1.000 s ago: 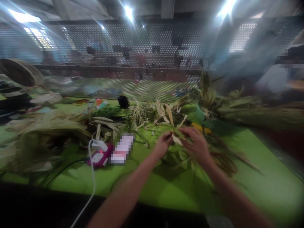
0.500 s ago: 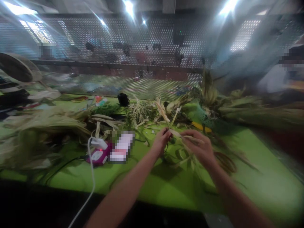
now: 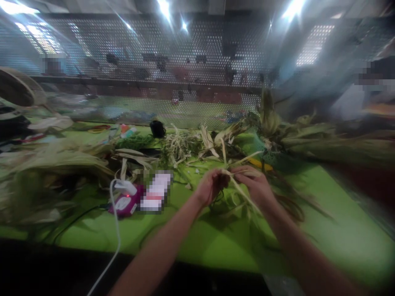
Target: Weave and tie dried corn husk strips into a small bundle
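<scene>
Pale strips of dried corn husk (image 3: pixel 242 193) cross and fan out between my two hands above the green table. My left hand (image 3: pixel 211 187) is closed, its fingertips pinching the husk strips where they meet. Close beside it on the right, my right hand (image 3: pixel 254 183) also pinches the strips, with one end running over its fingers. Long thin strips stick out upward, to the upper right and down past the right wrist. How the strips join is hidden by the fingers. More loose husk pieces (image 3: pixel 208 139) lie just beyond the hands.
Left of my hands are a phone (image 3: pixel 156 192) and a purple power socket (image 3: pixel 128 203) with a white plug and cable. A husk heap (image 3: pixel 61 160) covers the left; more husks (image 3: pixel 327 139) lie right. Behind stand a black object (image 3: pixel 157 128), a fan (image 3: pixel 18 88) and a perforated screen (image 3: pixel 185 74).
Both hands have come closer together, the right one moving slightly left. The strips now spread differently, one pointing to the upper right and one hanging across the right wrist. The view has shifted slightly.
</scene>
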A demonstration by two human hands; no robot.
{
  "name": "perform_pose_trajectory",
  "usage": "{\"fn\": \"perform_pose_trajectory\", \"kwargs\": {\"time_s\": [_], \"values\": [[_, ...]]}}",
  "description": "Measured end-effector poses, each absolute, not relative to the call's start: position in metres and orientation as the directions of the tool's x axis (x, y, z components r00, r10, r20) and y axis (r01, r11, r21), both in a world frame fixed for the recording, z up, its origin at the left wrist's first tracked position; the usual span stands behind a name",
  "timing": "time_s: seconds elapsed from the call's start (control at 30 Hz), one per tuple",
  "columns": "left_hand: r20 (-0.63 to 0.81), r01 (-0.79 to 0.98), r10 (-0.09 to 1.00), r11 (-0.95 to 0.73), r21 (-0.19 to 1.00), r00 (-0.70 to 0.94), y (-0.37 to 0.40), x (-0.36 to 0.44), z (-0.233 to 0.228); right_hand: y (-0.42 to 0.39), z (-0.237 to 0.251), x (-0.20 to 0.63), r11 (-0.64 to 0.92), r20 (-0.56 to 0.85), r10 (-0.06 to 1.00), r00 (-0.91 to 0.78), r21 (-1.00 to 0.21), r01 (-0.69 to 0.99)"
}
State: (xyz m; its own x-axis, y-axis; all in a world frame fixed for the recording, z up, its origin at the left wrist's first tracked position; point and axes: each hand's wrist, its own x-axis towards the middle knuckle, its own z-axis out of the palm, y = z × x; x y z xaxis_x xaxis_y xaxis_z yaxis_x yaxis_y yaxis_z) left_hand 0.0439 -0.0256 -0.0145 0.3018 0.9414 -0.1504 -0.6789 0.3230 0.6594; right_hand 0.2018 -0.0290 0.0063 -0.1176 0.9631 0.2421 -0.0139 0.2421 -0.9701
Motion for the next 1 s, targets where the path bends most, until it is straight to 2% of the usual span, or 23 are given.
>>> {"fn": "perform_pose_trajectory", "kwargs": {"time_s": [0.1,0.3,0.4,0.47,0.57,0.67,0.73,0.8,0.87,0.93,1.0], "values": [[-0.169,-0.637,0.953,0.294,0.713,0.251,-0.027,0.044,-0.015,-0.029,0.007,0.201,0.260,0.255,0.961,-0.107,-0.965,0.032],[-0.124,-0.564,0.981,0.186,0.804,0.147,-0.028,0.048,-0.020,-0.027,0.001,0.199,0.216,0.214,0.968,-0.129,-0.976,-0.006],[-0.139,-0.568,0.982,0.187,0.801,0.128,-0.026,0.048,-0.019,-0.026,-0.001,0.201,0.294,0.287,0.954,-0.082,-0.950,0.100],[-0.190,-0.588,0.976,0.213,0.780,0.102,-0.024,0.047,-0.018,-0.026,0.001,0.204,0.452,0.454,0.889,-0.059,-0.851,0.267],[-0.251,-0.636,0.965,0.240,0.733,0.074,-0.023,0.046,-0.017,-0.028,0.005,0.210,0.667,0.697,0.695,-0.177,-0.533,0.520],[-0.263,-0.666,0.961,0.251,0.702,0.085,-0.022,0.044,-0.017,-0.029,0.005,0.213,0.736,0.737,0.546,-0.399,-0.194,0.649],[-0.270,-0.680,0.958,0.265,0.684,0.101,-0.022,0.044,-0.017,-0.030,0.004,0.213,0.739,0.692,0.509,-0.512,-0.046,0.672],[-0.277,-0.692,0.953,0.281,0.665,0.121,-0.022,0.043,-0.017,-0.030,0.004,0.212,0.739,0.658,0.493,-0.569,0.027,0.673],[-0.279,-0.691,0.950,0.297,0.659,0.143,-0.022,0.044,-0.017,-0.029,0.005,0.212,0.735,0.655,0.487,-0.577,0.048,0.676],[-0.252,-0.660,0.954,0.295,0.691,0.162,-0.022,0.044,-0.018,-0.028,0.005,0.211,0.731,0.686,0.483,-0.545,0.027,0.682],[-0.187,-0.594,0.969,0.245,0.766,0.160,-0.022,0.045,-0.020,-0.026,0.004,0.211,0.728,0.716,0.502,-0.486,-0.045,0.684]]}}
